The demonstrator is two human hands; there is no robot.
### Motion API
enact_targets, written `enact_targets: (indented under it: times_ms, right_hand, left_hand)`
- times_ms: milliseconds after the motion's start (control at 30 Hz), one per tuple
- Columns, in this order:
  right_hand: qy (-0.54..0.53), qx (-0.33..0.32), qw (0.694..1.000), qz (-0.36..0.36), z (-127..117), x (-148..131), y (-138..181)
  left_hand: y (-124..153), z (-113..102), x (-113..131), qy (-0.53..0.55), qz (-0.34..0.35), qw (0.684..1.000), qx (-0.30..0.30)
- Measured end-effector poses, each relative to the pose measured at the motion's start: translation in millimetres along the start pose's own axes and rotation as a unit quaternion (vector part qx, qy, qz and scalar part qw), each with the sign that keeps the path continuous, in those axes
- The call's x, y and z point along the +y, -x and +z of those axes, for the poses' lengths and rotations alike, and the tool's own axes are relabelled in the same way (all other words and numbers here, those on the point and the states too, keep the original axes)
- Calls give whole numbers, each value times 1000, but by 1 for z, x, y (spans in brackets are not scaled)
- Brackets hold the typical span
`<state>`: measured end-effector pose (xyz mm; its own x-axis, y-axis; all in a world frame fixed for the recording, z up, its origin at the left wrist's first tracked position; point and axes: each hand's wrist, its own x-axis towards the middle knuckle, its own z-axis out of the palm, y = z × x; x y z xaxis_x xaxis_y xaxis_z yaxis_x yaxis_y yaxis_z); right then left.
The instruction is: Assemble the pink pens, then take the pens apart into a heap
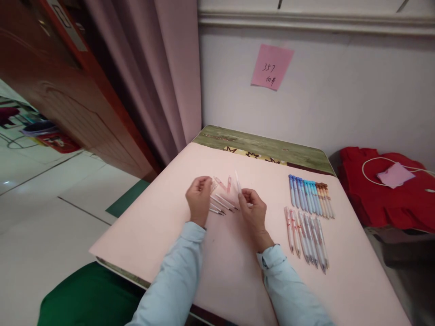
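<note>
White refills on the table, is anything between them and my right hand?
Nothing visible: the dark-tipped white refills lie just to the left of the right hand, with only bare tabletop showing between.

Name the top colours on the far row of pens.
The tops are blue, light blue and brown, best seen in the head view.

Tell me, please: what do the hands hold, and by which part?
The right hand holds a thin pale tube by its lower part. The left hand seems to pinch something clear, but which part cannot be told.
</note>
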<state>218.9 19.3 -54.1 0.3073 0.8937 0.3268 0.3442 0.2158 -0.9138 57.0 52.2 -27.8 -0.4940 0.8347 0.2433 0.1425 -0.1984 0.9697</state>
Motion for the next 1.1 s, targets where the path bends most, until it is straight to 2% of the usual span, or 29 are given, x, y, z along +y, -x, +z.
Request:
enact_targets:
  times_ms: [67, 133, 200, 400, 567, 633, 767, 833, 967, 1100]
  right_hand:
    - [-31, 25, 998, 41, -1, 5, -3]
    - [-68, 47, 994, 71, -1, 9, -6]
    - [-93, 68, 990, 87, -2, 12, -8]
    - [-173, 96, 972, 128, -3, 20, -12]
    - [-160, 96, 974, 131, -1, 28, -14]
    - [-140, 92, 977, 129, -1, 30, -14]
    - [-120, 78, 982, 123, -2, 32, -14]
    - [-110, 65, 985, 120, -3, 31, -13]
    - [-81, 34, 991, 99, -5, 29, -11]
    - [-52, 35, 994, 89, -5, 28, -10]
  left_hand:
    - [-20, -18, -10, -83, 1, 996, 37]
    - [-34, -32, -20, -171, -35, 984, 26]
    - [-39, -40, -27, -226, -68, 972, -8]
    - [-32, -34, -25, -313, -78, 939, -119]
    - [-30, -30, -21, -376, -57, 916, -131]
    - [-30, -30, -22, -367, -56, 921, -120]
    - [-30, -31, -24, -286, -43, 955, -64]
    - [-30, -31, -25, -279, -38, 958, -51]
    - [-29, -31, -24, -382, -7, 919, -99]
    - [-27, -27, -20, -460, 28, 876, -141]
